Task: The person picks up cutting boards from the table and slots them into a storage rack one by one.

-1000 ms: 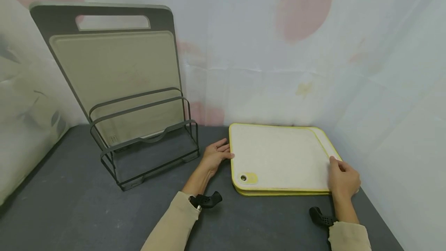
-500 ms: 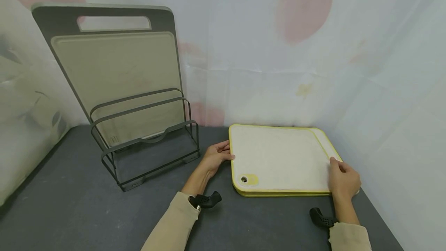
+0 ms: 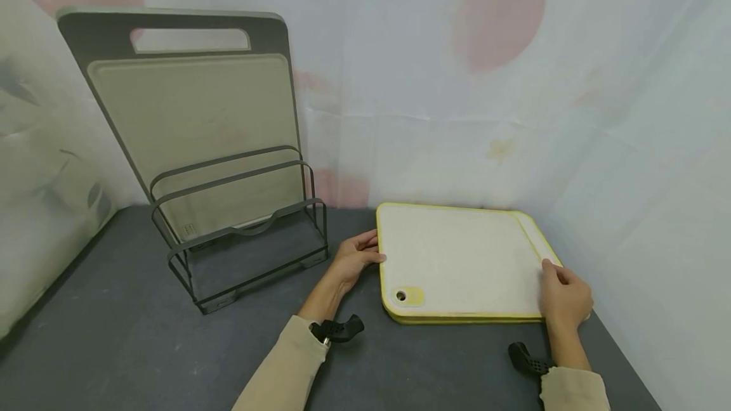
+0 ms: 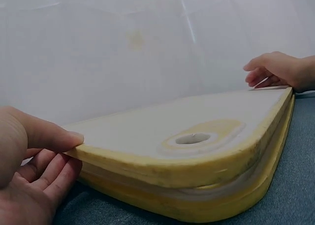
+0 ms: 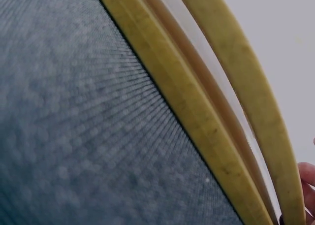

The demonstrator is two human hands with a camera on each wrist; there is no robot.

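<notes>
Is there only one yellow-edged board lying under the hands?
No, the left wrist view shows two yellow-edged boards stacked, the top one slightly raised.

We see our left hand (image 3: 353,257) reaching forward from a beige sleeve, thumb on top and fingers (image 4: 47,173) curled beneath in a pinching pose. Our right hand (image 3: 564,297) is set well apart to the right, knuckles up, its fingers bent downward and the forefinger stretched ahead. Each wrist carries a small black camera mount, and both forearms angle inward toward the body.

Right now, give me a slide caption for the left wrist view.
Left hand pinches the corner of the yellow-edged cutting board; right hand holds its far edge.
</notes>
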